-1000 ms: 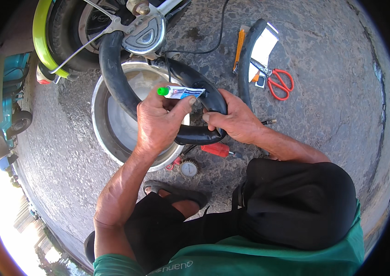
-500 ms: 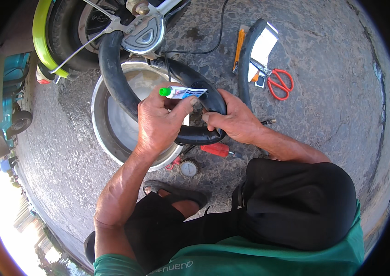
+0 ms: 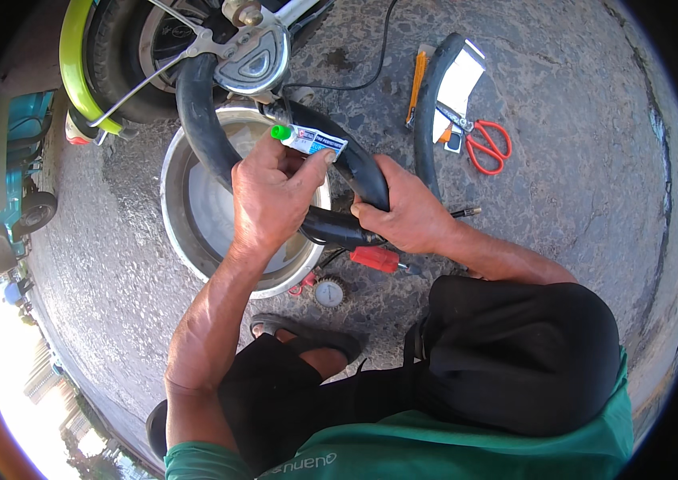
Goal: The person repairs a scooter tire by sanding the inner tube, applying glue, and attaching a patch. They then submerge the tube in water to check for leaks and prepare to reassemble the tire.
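Note:
Pinched between the thumb and fingers of my left hand (image 3: pixel 271 192) is a small white and blue glue tube (image 3: pixel 314 142) with a green cap, held just over the inner tube. My right hand (image 3: pixel 407 210) grips the black inner tube (image 3: pixel 357 170) at its right-hand bend. This inflated rubber loop hangs from the bike's wheel area and passes over a metal basin (image 3: pixel 184 228). Part of the loop is hidden behind my left hand. Whether glue lies on the rubber under the tube I cannot tell.
Red-handled scissors (image 3: pixel 488 147), a cut rubber strip (image 3: pixel 427 108), an orange cutter knife (image 3: pixel 417 88) and white paper (image 3: pixel 459 80) lie at the right. Near my foot are a round gauge (image 3: pixel 328 293) and a red-handled tool (image 3: pixel 376 258). The bike wheel (image 3: pixel 147 48) stands far left.
My left hand has moved slightly left and up with the glue tube, away from the rubber's surface. My right hand has shifted a little left, still on the inner tube.

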`<state>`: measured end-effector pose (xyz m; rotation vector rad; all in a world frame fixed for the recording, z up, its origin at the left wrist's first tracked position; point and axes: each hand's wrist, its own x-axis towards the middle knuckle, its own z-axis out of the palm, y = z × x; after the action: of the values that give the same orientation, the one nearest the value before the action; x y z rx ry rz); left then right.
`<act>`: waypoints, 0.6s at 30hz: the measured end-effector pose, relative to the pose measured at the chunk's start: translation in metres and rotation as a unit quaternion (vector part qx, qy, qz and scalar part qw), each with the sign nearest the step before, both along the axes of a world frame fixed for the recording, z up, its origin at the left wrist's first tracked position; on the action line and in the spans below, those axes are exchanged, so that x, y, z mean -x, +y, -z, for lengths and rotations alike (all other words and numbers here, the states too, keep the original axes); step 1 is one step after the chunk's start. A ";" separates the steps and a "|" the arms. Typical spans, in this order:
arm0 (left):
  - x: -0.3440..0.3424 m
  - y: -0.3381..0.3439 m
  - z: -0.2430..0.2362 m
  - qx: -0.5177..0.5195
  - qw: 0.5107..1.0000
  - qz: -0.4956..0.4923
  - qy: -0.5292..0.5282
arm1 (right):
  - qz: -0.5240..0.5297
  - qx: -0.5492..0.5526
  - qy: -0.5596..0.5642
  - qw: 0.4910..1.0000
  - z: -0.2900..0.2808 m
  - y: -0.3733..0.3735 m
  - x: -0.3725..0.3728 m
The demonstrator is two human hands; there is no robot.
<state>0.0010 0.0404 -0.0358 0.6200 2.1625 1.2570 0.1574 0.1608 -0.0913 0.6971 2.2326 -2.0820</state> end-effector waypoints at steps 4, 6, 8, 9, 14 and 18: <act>-0.001 0.002 -0.005 0.010 1.000 0.019 0.000 | -0.013 -0.033 -0.029 0.999 -0.005 0.002 0.002; -0.001 0.002 -0.007 0.030 0.999 0.033 0.010 | -0.013 -0.044 -0.030 0.998 -0.005 0.001 0.001; 0.000 0.003 -0.007 0.031 0.999 0.030 0.013 | -0.024 -0.062 -0.038 0.997 -0.007 0.002 0.002; 0.001 0.004 -0.007 0.031 0.999 0.028 0.015 | -0.030 -0.071 -0.041 0.996 -0.008 0.003 0.002; 0.004 0.004 -0.009 0.042 0.998 0.036 0.017 | -0.041 -0.076 -0.048 0.995 -0.008 0.004 0.002; 0.001 0.003 -0.016 0.067 0.996 0.059 0.013 | -0.040 -0.073 -0.049 0.995 -0.009 0.004 0.002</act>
<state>0.0002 0.0436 -0.0202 0.7009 2.1767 1.0377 0.1550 0.1649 -0.0822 0.6867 2.3339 -1.8236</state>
